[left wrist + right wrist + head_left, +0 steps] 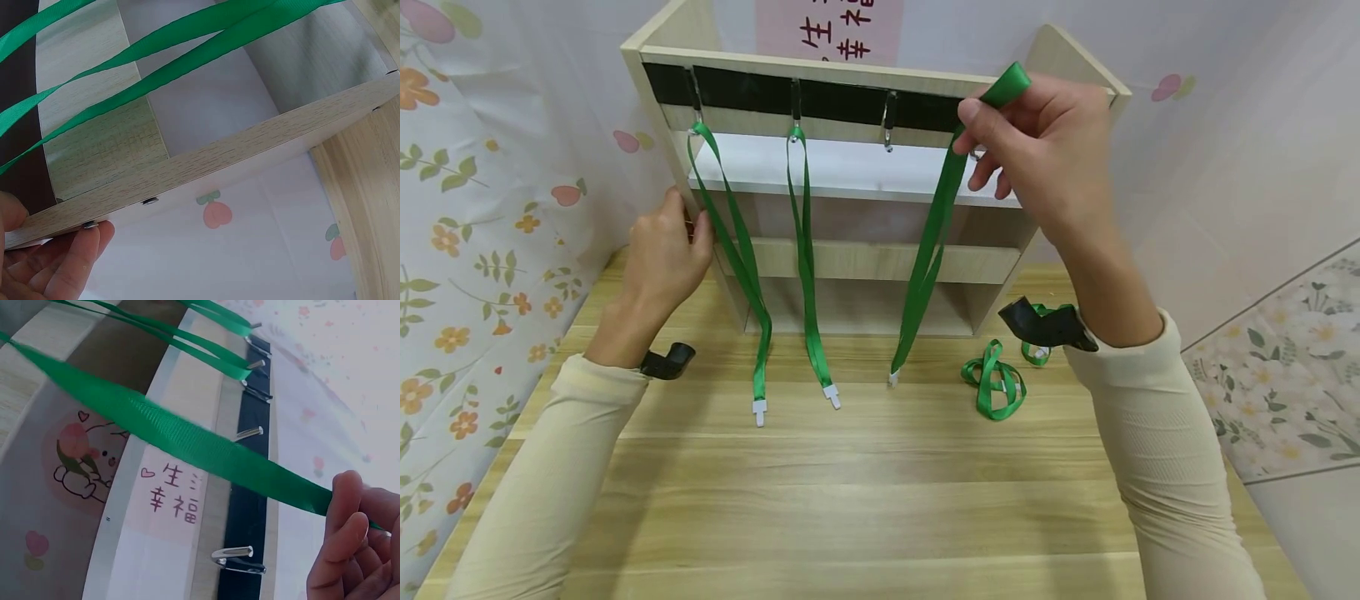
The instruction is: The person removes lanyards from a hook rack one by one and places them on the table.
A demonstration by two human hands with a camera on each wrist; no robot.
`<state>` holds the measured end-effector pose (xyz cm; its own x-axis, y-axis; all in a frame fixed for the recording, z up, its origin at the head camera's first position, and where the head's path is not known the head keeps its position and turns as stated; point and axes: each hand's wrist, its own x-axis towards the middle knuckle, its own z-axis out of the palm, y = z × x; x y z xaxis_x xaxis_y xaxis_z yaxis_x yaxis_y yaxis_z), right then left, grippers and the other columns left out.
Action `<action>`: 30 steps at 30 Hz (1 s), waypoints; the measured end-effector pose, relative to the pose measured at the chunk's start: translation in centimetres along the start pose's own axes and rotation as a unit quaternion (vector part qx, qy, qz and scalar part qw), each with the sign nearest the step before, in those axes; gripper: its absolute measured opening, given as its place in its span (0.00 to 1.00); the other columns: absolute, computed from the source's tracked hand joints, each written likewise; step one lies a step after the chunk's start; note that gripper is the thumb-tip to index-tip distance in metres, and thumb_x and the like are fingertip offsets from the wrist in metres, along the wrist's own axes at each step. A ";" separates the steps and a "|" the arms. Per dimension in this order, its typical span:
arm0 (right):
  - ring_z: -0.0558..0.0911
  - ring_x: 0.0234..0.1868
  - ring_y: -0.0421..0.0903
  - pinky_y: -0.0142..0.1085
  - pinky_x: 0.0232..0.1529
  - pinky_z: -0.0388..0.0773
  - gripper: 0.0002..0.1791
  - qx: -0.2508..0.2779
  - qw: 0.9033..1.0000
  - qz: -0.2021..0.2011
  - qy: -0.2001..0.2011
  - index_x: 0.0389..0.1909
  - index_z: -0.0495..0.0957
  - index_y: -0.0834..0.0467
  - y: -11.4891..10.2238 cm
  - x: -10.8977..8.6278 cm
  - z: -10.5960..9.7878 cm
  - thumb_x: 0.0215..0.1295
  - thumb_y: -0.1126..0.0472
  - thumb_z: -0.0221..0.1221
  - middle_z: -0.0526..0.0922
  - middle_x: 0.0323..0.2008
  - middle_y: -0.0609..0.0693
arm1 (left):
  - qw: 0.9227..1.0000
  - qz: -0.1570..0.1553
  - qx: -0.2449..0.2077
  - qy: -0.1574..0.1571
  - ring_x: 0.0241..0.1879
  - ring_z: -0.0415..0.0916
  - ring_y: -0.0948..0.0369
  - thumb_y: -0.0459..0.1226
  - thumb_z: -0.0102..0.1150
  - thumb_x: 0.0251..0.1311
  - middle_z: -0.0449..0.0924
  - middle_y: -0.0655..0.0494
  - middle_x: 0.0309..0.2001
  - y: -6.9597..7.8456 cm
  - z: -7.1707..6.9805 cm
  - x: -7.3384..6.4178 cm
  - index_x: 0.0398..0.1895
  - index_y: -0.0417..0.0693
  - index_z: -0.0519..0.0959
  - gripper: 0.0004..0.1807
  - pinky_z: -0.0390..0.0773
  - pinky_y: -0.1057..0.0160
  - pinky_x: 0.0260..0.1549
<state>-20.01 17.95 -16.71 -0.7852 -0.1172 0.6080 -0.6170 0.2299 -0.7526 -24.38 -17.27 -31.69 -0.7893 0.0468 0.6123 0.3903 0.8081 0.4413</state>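
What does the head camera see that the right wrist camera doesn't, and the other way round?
Only the head view shows the left hand gripping the side of the shelf unit, the coiled green lanyard lying on the table, and the white clips on the lanyards' lower ends.

Only the right wrist view shows the cartoon drawing and the little heart beside the writing.

Both show the right hand pinching a green lanyard, two hanging lanyards, metal hooks and the writing.
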 end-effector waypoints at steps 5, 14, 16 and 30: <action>0.81 0.17 0.44 0.28 0.17 0.72 0.06 -0.020 1.000 0.008 -0.022 0.34 0.85 0.66 -0.2 -0.2 0.0 0.64 0.66 0.64 0.85 0.23 0.51 | 1.000 -0.001 -0.002 -0.003 0.17 0.73 0.42 0.33 0.46 0.70 0.74 0.34 0.22 0.0 0.0 0.0 0.37 0.25 0.71 0.14 0.63 0.60 0.15; 0.86 0.25 0.46 0.32 0.19 0.73 0.08 -0.072 0.984 0.062 -0.153 0.43 0.85 0.61 -0.2 -1.3 0.1 0.63 0.68 0.65 0.88 0.32 0.52 | 1.000 0.001 -0.003 -0.001 0.18 0.74 0.41 0.34 0.46 0.70 0.74 0.33 0.22 0.1 0.0 0.0 0.37 0.25 0.70 0.14 0.64 0.59 0.16; 0.86 0.26 0.47 0.32 0.19 0.73 0.09 -0.064 0.979 0.076 -0.181 0.44 0.84 0.61 -0.2 -1.6 -0.3 0.65 0.69 0.62 0.89 0.33 0.52 | 1.000 0.000 -0.004 -0.002 0.18 0.75 0.40 0.34 0.46 0.70 0.75 0.33 0.22 0.0 0.0 0.0 0.37 0.25 0.70 0.14 0.64 0.59 0.16; 0.82 0.19 0.47 0.32 0.18 0.73 0.09 -0.116 0.954 0.108 -0.254 0.34 0.84 0.65 2.5 -2.6 -3.4 0.68 0.63 0.61 0.86 0.23 0.50 | 1.000 -0.004 -0.005 -0.003 0.21 0.77 0.39 0.34 0.45 0.70 0.76 0.32 0.24 0.0 0.0 0.1 0.38 0.25 0.71 0.14 0.66 0.58 0.18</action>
<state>-19.31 22.13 -19.27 -0.8527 -0.4824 0.2004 -0.4566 0.5021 -0.7344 -24.44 -17.28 -31.61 -0.7947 0.0442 0.6054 0.3895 0.8021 0.4527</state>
